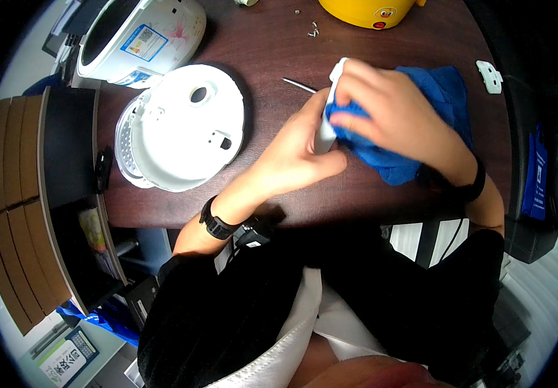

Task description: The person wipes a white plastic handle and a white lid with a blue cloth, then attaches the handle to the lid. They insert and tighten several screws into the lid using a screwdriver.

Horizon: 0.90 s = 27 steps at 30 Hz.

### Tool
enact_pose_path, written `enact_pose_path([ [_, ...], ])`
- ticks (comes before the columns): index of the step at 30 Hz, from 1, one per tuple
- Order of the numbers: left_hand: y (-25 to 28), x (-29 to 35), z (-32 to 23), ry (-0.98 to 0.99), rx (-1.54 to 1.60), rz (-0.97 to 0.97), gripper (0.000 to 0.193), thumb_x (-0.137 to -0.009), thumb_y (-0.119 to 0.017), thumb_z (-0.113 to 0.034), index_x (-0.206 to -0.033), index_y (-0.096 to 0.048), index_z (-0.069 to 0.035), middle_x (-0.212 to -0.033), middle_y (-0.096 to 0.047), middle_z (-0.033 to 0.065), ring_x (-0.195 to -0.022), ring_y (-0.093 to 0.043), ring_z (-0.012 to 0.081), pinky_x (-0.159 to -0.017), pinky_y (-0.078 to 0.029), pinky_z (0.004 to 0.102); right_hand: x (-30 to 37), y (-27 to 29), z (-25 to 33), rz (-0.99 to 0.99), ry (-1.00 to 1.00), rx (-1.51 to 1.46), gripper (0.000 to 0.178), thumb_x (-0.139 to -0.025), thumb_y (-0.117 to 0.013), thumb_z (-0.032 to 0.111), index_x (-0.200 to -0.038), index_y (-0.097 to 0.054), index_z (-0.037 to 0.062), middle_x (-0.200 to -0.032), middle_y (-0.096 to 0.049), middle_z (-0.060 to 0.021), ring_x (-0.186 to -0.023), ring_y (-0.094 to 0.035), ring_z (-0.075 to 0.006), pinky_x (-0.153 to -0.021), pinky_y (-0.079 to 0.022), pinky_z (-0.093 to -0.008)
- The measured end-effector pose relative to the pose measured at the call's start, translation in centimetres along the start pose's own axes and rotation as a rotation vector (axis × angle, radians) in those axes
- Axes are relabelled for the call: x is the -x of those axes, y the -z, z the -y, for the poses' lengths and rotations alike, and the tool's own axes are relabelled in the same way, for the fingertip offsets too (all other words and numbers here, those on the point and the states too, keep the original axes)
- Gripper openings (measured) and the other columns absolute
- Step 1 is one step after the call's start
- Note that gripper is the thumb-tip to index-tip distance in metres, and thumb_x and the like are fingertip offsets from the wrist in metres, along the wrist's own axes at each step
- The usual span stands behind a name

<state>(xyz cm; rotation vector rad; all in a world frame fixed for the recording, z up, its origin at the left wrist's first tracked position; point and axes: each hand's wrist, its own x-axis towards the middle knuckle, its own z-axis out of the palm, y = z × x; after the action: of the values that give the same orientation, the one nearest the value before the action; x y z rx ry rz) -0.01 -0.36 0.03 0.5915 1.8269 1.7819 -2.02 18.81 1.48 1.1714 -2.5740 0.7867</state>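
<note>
My left hand [292,152] is closed around a white plastic piece [325,136], seen almost edge-on and held up above the brown table. A blue cloth [447,97] is bunched in my right hand [398,113], whose fingers press it against the upper part of that piece. The rest of the cloth drapes to the right over the tabletop. Just beyond my left hand lies a thin metal rod [299,85], like a screwdriver shaft; its other end is hidden. My fingers cover much of the white piece, so its full shape does not show.
Left of my hands lies a round white plastic lid part [172,145] with holes. Behind it stands a white rice cooker body [185,32]. Several screws [314,31] lie near a yellow container [356,11]. A small white plastic part [489,77] is near the table's right edge.
</note>
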Motion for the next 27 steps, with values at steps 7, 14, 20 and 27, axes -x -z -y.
enact_pose_path([
  [7, 0.9, 0.2, -0.8, 0.052, 0.106, 0.044, 0.069, -0.068, -0.046, -0.001, -0.134, -0.028, 0.006, -0.093, -0.055, 0.0132, -0.067, -0.053, 0.0132, -0.058, -0.042, 0.0230, 0.0, 0.1, -0.5, 0.116, -0.088, 0.014, 0.030, -0.075, -0.071, 0.025, -0.084, -0.049, 0.0072, -0.085, -0.051, -0.0073, -0.068, -0.058, -0.0222, -0.058, -0.046, -0.0326],
  [14, 0.8, 0.5, -1.4, 0.040, 0.375, 0.047, 0.062, -0.071, -0.041, 0.004, -0.132, -0.029, 0.005, -0.090, -0.056, 0.0128, -0.048, -0.046, 0.0081, -0.042, -0.036, 0.0205, 0.1, 1.3, -1.1, -0.006, -0.033, -0.102, 0.034, -0.069, -0.076, 0.019, -0.077, -0.046, 0.0070, -0.079, -0.044, -0.0083, -0.065, -0.049, -0.0222, -0.057, -0.037, -0.0312],
  [20, 1.0, 0.2, -0.8, 0.074, 0.346, -0.005, 0.051, -0.082, -0.043, -0.013, -0.129, -0.034, 0.005, -0.079, -0.055, 0.0086, -0.048, -0.047, 0.0076, -0.042, -0.037, 0.0194, 0.2, 1.4, 1.2, 0.050, 0.038, -0.123, 0.030, -0.072, -0.072, 0.024, -0.086, -0.052, 0.0062, -0.085, -0.049, -0.0078, -0.072, -0.057, -0.0228, -0.061, -0.045, -0.0338],
  [27, 0.6, 0.4, -0.5, 0.066, 0.042, -0.057, 0.089, -0.085, -0.030, -0.074, -0.120, -0.044, 0.007, -0.072, -0.055, 0.0075, -0.049, -0.051, 0.0079, -0.042, -0.038, 0.0191, 0.5, -1.2, 1.3, 0.031, 0.005, 0.044, 0.028, -0.077, -0.069, 0.025, -0.088, -0.053, 0.0052, -0.091, -0.054, -0.0070, -0.078, -0.060, -0.0234, -0.064, -0.049, -0.0336],
])
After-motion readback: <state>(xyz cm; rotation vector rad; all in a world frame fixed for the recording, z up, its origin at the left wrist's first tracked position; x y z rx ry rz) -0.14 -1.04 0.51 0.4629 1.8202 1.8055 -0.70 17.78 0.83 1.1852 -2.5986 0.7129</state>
